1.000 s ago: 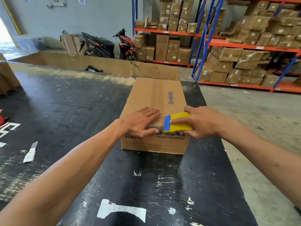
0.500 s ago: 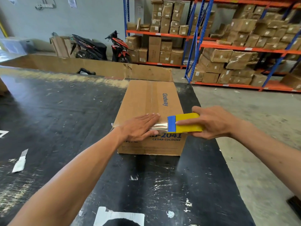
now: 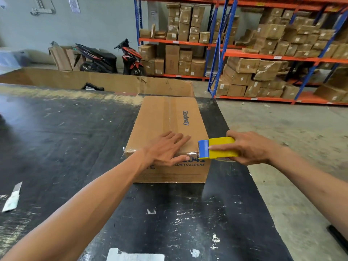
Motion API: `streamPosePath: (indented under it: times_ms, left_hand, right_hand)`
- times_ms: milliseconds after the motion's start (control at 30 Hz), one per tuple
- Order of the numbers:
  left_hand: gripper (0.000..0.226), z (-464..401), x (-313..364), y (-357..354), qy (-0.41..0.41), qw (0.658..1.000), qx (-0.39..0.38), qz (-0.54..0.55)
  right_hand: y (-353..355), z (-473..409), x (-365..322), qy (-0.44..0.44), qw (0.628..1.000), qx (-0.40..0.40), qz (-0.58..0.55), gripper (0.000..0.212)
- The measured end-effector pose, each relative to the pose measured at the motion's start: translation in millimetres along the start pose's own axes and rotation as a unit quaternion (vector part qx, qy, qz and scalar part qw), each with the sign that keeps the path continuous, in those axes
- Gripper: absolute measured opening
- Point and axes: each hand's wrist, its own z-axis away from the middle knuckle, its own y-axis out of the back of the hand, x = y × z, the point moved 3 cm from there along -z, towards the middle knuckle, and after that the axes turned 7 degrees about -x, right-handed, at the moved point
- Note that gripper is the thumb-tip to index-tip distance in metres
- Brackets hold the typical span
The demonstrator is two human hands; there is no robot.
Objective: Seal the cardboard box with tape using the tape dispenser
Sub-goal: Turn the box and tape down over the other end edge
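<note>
- One box (image 3: pixel 165 129) lies on the black worktop (image 3: pixel 75 138), toward its right edge, flaps closed.
- My left hand (image 3: pixel 165 149) lies flat on the box's near edge, fingers (image 3: pixel 180 137) spread, gripping nothing, thumb on the tape (image 3: pixel 190 153).
- My right hand (image 3: pixel 250 147) is wrapped around one yellow-and-blue dispenser (image 3: pixel 216 147) at the box's near right corner.
- One strip of clear tape runs along the near top edge to the dispenser.
- Two scooters (image 3: pixel 113 57) stand far off by the wall.

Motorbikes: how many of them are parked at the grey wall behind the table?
2. The dark motorbike stands on the left, beside leaning flat cartons. The red-and-black motorbike stands to its right, next to the blue shelf rack. Others may be hidden behind the cardboard sheet.
</note>
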Motion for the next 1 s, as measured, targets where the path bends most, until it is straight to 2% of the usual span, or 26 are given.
streamPosePath:
  times_ms: [167, 300, 600, 900, 1000]
  left_hand:
    - [0.078, -29, 18, -9, -0.030, 0.998, -0.034, 0.043]
    - [0.077, -30, 14, -16, -0.041, 0.995, -0.059, 0.065]
    - [0.091, -30, 9, -18, -0.041, 0.995, -0.046, 0.077]
    - [0.084, -29, 11, -15, -0.043, 0.995, -0.044, 0.074]
    - [0.078, -32, 16, -8, -0.027, 0.996, -0.044, 0.067]
  right_hand:
    - [-1, 1, 4, 0.016, 0.999, 0.005, 0.029, 0.068]
    - [-3, 5, 3, 0.007, 0.999, 0.024, 0.028, 0.059]
    - [-7, 40, 17, 0.007, 0.997, 0.071, 0.023, 0.054]
    - [-17, 45, 31, -0.018, 0.999, 0.038, 0.026, 0.056]
    - [-17, 44, 30, -0.017, 0.999, 0.038, 0.021, 0.065]
